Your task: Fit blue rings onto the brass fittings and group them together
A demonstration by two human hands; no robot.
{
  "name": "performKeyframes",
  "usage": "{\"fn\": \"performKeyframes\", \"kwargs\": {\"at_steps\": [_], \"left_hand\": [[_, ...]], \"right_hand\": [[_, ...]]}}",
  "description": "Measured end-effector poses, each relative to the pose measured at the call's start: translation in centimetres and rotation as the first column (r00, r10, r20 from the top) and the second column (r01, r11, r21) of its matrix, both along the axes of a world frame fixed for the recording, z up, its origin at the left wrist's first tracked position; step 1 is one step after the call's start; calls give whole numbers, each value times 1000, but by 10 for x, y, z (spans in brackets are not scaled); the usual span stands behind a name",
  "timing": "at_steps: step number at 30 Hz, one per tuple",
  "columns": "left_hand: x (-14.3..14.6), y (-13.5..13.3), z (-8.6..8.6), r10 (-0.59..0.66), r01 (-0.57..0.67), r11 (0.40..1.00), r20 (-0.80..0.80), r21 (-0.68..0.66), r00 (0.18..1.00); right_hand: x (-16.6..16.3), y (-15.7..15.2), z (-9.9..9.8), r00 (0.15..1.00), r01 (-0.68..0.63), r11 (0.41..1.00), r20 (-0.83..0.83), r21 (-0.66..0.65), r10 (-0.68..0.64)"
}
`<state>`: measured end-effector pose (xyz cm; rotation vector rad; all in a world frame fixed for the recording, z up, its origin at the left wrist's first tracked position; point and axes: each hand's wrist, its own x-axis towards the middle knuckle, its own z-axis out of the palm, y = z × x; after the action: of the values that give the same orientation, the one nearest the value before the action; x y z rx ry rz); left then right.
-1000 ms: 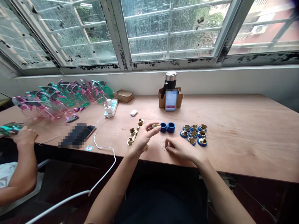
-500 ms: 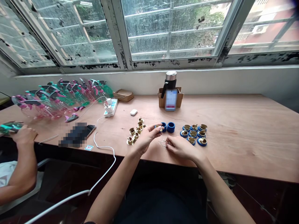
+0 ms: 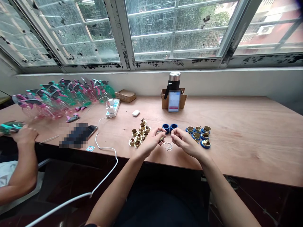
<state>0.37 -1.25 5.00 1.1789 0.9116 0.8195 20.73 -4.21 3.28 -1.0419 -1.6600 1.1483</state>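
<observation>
Between the fingers of my left hand [image 3: 151,142] is a small brass fitting [image 3: 160,135], partly covered by the thumb. My right hand [image 3: 186,142] faces it with thumb and forefinger pinched on a thin pale ring that barely shows. Below and between the hands lies a small heap of thin pale rings [image 3: 168,146]. Loose brass fittings [image 3: 137,144] stand in a cluster left of my left hand. Just beyond the hands are two stacks of blue rings [image 3: 174,126]. Several brass fittings seated in blue rings [image 3: 205,144] sit in rows at the right, some hidden by my right hand.
A thermos [image 3: 174,80] in a cardboard box [image 3: 164,102] has a phone [image 3: 174,101] leaning in front. Leftward are a white case [image 3: 135,113], a power strip [image 3: 115,107], a white cable [image 3: 116,160] and many spray bottles [image 3: 68,94]. Another person's hand [image 3: 25,135] holds a green bottle.
My right hand has lifted off the heap of thin rings and moved up beside the fitting. My left hand has come slightly down with the fitting, uncovering more loose ones.
</observation>
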Motion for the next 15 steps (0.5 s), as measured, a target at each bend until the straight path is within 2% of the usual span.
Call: {"fn": "performKeyframes", "kwargs": {"at_steps": [2,4,9,15], "left_hand": [[1,-3,2,-71,73,997,-43,41,997],[2,-6,4,-114,119,990,-77,77,991],[5,-10,6,-94,110,986,-129,122,987],[7,-7,0,-89,109,982,-126,157,988]], "right_hand": [[-1,-1,3,990,-29,998,-136,-57,20],[-1,-3,6,979,-48,995,-201,-88,29],[-1,-4,9,976,-31,995,-216,-91,11],[-4,-2,6,970,-33,997,-244,-67,16]]}}
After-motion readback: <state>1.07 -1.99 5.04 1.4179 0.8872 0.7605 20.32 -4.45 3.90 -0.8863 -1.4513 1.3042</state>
